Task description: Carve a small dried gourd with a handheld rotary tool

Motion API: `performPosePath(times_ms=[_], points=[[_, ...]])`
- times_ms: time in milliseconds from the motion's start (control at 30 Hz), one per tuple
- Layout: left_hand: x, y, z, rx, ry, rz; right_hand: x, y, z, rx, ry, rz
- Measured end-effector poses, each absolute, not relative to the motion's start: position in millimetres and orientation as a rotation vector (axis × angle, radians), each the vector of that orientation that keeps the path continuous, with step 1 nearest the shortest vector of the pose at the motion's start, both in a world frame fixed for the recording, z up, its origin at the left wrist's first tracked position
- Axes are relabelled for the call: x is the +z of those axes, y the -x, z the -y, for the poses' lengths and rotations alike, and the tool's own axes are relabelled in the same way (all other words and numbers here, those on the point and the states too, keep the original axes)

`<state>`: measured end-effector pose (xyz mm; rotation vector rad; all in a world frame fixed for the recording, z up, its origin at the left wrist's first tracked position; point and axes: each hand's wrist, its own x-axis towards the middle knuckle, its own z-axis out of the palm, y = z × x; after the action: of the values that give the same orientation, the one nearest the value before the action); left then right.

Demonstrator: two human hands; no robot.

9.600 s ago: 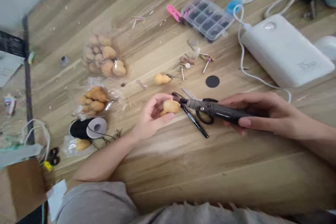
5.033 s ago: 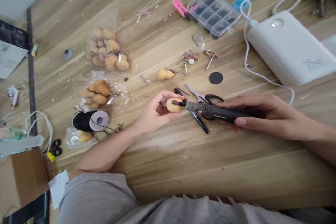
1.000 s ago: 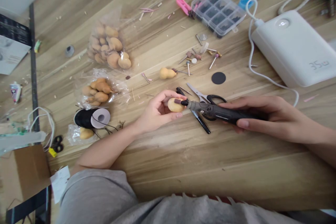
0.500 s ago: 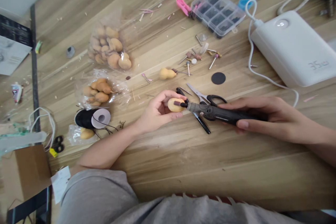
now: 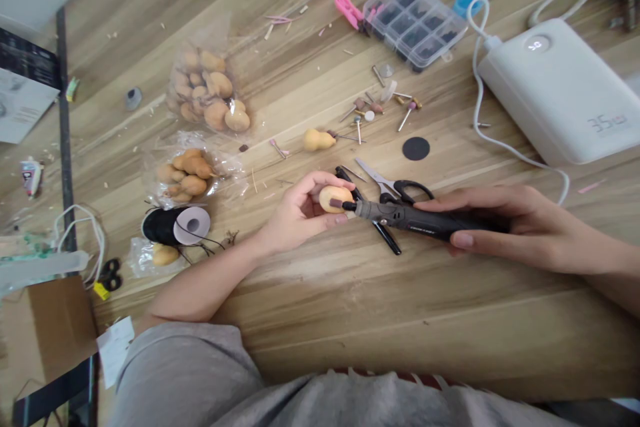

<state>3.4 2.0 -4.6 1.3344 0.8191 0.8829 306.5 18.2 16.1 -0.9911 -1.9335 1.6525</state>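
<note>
We see a small gourd (image 5: pixel 329 191) over the bench (image 5: pixel 360 320), gripped by the fingers of the left hand (image 5: pixel 299 211), pale round face toward us, long axis unreadable; just to its right, the right hand (image 5: pixel 520 227) clasps a black rotary tool (image 5: pixel 427 221), its brown bit (image 5: pixel 336 203) crossing that face

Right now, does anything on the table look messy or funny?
Yes: small tool bits lie jumbled loose near the black disc, and pale scraps are scattered across the tabletop, not tidied away. I see nothing plainly broken.
</note>
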Motion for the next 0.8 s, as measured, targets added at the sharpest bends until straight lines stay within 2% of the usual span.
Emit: performPosePath(times_ms=[800], points=[[-4.7, -3.1, -2.0, 0.883, -1.344, -0.831, 18.0, -304.7, -18.3, 1.686, 1.010, 1.882]])
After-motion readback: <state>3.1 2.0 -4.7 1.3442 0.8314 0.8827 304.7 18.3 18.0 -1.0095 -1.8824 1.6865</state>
